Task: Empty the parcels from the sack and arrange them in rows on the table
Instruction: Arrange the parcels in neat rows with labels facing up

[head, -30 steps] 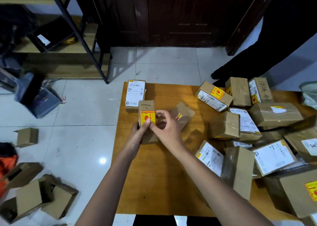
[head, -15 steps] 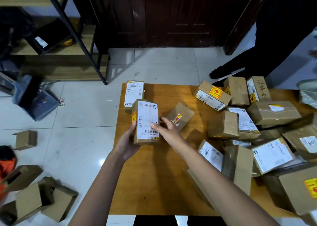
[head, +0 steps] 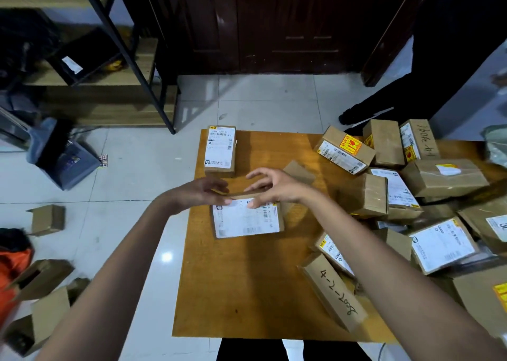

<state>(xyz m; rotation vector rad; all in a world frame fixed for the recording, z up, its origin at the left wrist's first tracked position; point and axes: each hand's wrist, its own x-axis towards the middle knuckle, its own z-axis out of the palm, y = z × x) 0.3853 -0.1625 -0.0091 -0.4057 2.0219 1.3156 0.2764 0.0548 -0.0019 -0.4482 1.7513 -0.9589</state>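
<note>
Both hands hover over a labelled parcel [head: 247, 218] lying flat on the bench [head: 247, 292], white label up; its print is too blurred to read. The left hand [head: 200, 193] has fingers straight, tips at the parcel's far edge; the right hand [head: 277, 188] is loosely spread, thumb touching the label. A second parcel [head: 220, 150] lies at the far left corner. To the right sits a jumbled pile [head: 411, 196], partly cut off; one box [head: 333, 292] bears handwriting, seemingly "2007-2-4".
</note>
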